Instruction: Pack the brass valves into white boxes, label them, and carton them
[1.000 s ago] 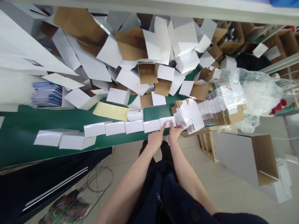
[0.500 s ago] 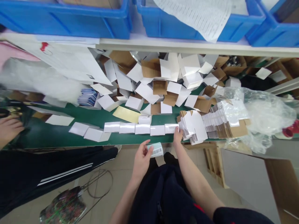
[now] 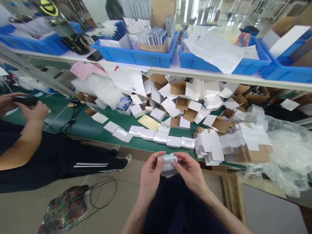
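Note:
My left hand and my right hand both pinch a small strip of barcode labels, held over my lap just in front of the green table's edge. On the table right beyond my hands lies a row of small closed white boxes; the rightmost one carries a barcode label. A fanned stack of flat, unfolded white cartons lies to the right of the row.
A heap of folded white and brown boxes fills the back of the table. Blue bins with papers stand on the shelf above. A crumpled clear plastic bag lies at right. Another person's hands work at left.
My view has tilted up, so the shelf and bins now show. My right hand left the last box in the row and joined my left hand on the label strip.

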Demonstrator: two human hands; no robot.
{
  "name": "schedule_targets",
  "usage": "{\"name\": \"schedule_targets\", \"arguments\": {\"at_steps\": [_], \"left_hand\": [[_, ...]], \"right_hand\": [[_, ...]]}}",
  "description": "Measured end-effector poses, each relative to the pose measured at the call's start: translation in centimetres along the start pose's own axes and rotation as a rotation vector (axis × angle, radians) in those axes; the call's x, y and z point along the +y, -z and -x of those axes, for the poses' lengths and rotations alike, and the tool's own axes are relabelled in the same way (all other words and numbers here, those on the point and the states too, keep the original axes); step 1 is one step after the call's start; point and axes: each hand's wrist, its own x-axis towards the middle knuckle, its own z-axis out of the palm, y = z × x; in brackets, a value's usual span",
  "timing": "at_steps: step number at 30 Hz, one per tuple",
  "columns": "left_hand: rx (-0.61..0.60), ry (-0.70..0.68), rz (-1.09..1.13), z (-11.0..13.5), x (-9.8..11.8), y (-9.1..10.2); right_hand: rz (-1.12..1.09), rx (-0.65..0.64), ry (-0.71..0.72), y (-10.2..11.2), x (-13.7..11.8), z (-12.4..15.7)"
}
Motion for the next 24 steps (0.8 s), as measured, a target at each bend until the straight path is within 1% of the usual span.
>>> {"name": "schedule_targets", "arguments": {"at_steps": [2, 4, 5, 8, 10, 11, 14, 16, 19, 21, 24], "left_hand": [[-0.131, -0.012, 0.006, 0.5, 1.0, 0.8], [-0.197, -0.054, -0.061, 0.9, 1.9, 2.2], [-0.197, -0.088, -0.119, 1.1, 2.3, 3.1], [-0.143, -0.232, -0.277, 1.4, 3.6, 5.7], [-0.136, -0.306, -0.31, 1.6, 4.3, 7.3], [-0.153, -0.308, -0.321, 1.8, 4.7, 8.1], [-0.218, -0.207, -0.383, 2.5, 5.6, 10.1], [-0.216, -0.153, -0.443, 2.9, 6.0, 11.4], [-0.19, -0.121, -0.478, 3.0, 5.9, 13.1], [-0.185, -0.074, -0.476, 2.9, 5.5, 13.9], [-0.221, 0.013, -0.466, 2.7, 4.6, 14.6]], "right_hand": [[-0.095, 0.035, -0.039, -1.0, -0.8, -0.3], [-0.101, 0.06, -0.016, -2.0, -1.7, -0.3], [-0.045, 0.071, 0.021, -2.4, -2.2, -0.2], [0.195, 0.075, 0.177, -3.9, -4.1, 0.1], [0.28, 0.034, 0.255, -5.1, -5.4, 0.1], [0.287, -0.004, 0.269, -5.7, -6.0, 0.0], [0.263, -0.136, 0.206, -7.8, -7.1, -0.5], [0.237, -0.174, 0.127, -9.2, -7.2, -0.8], [0.188, -0.169, 0.033, -10.8, -7.0, -0.8], [0.196, -0.172, -0.004, -11.5, -6.6, -0.5], [0.255, -0.138, -0.04, -11.3, -5.3, -0.3]]}}
